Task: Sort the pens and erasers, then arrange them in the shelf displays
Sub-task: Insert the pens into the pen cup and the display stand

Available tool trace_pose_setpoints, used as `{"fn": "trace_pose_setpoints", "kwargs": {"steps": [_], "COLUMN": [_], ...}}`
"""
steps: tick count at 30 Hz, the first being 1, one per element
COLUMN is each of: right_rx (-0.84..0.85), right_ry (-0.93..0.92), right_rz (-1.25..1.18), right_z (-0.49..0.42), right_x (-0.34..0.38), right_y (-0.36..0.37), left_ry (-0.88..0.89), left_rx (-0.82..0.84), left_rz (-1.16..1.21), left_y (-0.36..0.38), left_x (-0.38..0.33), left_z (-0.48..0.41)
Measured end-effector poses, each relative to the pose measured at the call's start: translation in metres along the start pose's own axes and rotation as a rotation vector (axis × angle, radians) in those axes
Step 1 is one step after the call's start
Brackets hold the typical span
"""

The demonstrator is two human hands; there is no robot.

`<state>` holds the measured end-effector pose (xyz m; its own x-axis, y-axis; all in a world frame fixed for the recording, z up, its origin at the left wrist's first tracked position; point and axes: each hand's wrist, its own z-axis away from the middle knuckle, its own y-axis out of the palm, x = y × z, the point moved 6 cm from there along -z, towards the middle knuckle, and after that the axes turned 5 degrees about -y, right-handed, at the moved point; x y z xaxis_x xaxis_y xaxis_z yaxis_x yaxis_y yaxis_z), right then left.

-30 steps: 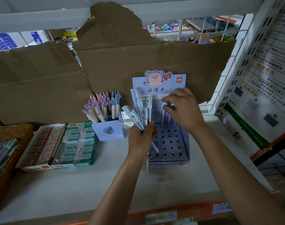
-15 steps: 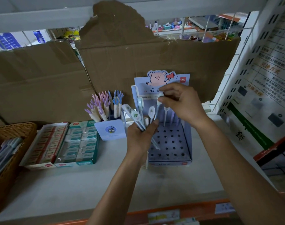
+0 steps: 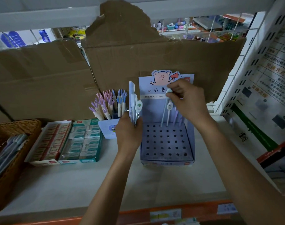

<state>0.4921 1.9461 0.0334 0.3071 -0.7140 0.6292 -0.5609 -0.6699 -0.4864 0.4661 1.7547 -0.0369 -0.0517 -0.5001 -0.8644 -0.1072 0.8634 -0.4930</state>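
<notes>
On the pale shelf board (image 3: 106, 189), right of centre: perforated display stand (image 3: 166, 163) with a pig-printed header card, its back against the cardboard sheet (image 3: 154, 59). Right hand (image 3: 187, 99), fingers curled, pinches the cap end of a single pen (image 3: 164, 111) above the stand. The pen leans slightly, and its lower end meets the back row of holes; whether it is seated there cannot be told. Just beside it to the right, standing pens (image 3: 169, 109) occupy the same back row, while the nearer rows of holes show open. Left hand (image 3: 128, 132), at the stand's left edge, grips a bundle of pens (image 3: 133, 103) held upright, caps topmost. Behind that hand, a pen cup (image 3: 108, 127) carries branch-topped pens. Further left, a green eraser box (image 3: 83, 140) and a red eraser box (image 3: 49, 142) lie side by side, touching. A wicker basket (image 3: 11, 127) at the far left edge holds more pens. Bare board runs from the boxes and stand to the orange front rail (image 3: 195, 207). A strip of board separates the stand's right wall from the white perforated upright (image 3: 252, 70)
</notes>
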Motion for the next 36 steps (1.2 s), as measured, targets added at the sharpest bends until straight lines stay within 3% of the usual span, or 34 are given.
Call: {"fn": "trace_pose_setpoints", "kwargs": {"steps": [7, 14, 21, 25, 29, 32, 36], "right_rx": [-0.01, 0.015, 0.158, 0.11, 0.001, 0.134, 0.239], "right_ry": [-0.054, -0.068, -0.192, -0.206, -0.17, -0.025, 0.076], "right_rz": [0.109, 0.134, 0.358, 0.393, 0.22, -0.07, -0.17], "right_z": [0.004, 0.007, 0.013, 0.012, 0.013, 0.015, 0.019], "right_x": [0.002, -0.001, -0.003, -0.005, 0.01, 0.019, 0.023], "right_y": [0.006, 0.012, 0.028, 0.026, 0.011, 0.014, 0.027], "left_ry": [0.026, 0.028, 0.045, -0.048, -0.087, -0.088, -0.036], "left_rx": [0.017, 0.037, 0.125, 0.248, 0.366, 0.404, 0.408], "left_rz": [-0.146, -0.134, 0.24, 0.412, 0.622, 0.667, 0.661], "left_y": [0.005, 0.001, 0.002, 0.007, 0.009, 0.012, 0.014], "left_x": [0.006, 0.008, -0.003, -0.003, -0.01, -0.014, -0.019], "left_z": [0.002, 0.006, 0.009, 0.01, 0.014, 0.016, 0.019]}}
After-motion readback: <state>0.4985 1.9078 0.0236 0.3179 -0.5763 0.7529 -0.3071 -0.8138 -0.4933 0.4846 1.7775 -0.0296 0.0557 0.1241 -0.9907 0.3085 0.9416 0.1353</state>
